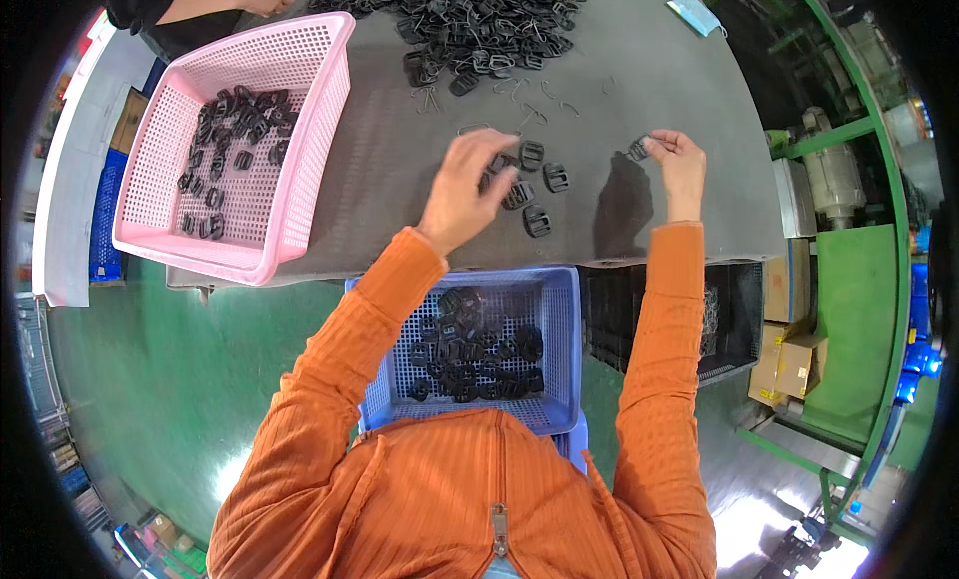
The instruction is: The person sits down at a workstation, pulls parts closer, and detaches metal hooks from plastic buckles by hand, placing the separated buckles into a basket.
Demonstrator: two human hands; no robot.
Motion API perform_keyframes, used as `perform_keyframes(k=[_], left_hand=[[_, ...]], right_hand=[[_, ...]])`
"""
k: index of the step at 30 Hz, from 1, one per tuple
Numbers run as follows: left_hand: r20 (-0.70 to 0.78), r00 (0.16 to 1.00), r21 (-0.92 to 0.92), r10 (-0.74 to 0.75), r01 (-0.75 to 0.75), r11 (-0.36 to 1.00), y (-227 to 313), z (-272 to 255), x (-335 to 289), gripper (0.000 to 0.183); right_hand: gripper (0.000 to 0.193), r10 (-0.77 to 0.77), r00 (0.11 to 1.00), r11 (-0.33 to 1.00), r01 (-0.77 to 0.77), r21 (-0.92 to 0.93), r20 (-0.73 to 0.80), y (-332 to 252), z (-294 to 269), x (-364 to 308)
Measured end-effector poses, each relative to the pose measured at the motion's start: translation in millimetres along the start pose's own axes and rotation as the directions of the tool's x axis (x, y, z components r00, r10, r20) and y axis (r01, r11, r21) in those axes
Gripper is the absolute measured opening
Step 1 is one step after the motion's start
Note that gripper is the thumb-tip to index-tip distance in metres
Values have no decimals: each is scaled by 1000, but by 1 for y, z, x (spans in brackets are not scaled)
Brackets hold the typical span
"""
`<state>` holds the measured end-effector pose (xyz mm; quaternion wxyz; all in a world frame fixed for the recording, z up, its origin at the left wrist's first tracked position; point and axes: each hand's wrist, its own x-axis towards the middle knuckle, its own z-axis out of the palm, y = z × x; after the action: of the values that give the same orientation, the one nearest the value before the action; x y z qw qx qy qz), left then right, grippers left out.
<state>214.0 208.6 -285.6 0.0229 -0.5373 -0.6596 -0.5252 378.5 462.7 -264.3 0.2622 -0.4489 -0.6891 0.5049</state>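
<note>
**Loose buckles [537, 220] are lying between the hands, closer to the left**

On the grey desk [390, 179], a small group of black buckles is resting just right of the left hand [465, 184] and well apart from the right hand [681, 167]. The group is spreading rightward and toward the body; each piece is looking nearly square, so a long axis is hard to tell. The left thumb and fingertips are standing apart, with one buckle showing in the gap; whether they are touching it, I cannot tell. The right hand is pinching a small dark buckle [637, 150] between thumb and fingers, above its shadow. Wire hooks [534, 116] are lying beyond the group, and a large pile [479, 34] of black buckles is sitting farther back. A pink basket [318, 164] is standing to the left; a blue basket [470, 417] is sitting below the desk edge, before the body.
</note>
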Motion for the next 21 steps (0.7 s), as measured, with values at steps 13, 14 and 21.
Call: perform_keyframes(k=[13, 14, 21], left_hand=[[50, 992, 331, -119, 96, 939, -4, -23, -22, 26], [51, 991, 329, -120, 97, 939, -4, -23, -23, 26], [7, 998, 160, -67, 66, 985, 2, -10, 2, 29]], right_hand=[[23, -137, 990, 984, 133, -114, -26, -9, 2, -12], [23, -135, 990, 985, 131, -116, -27, -10, 2, -12], [19, -92, 996, 995, 92, -45, 1, -26, 9, -17]])
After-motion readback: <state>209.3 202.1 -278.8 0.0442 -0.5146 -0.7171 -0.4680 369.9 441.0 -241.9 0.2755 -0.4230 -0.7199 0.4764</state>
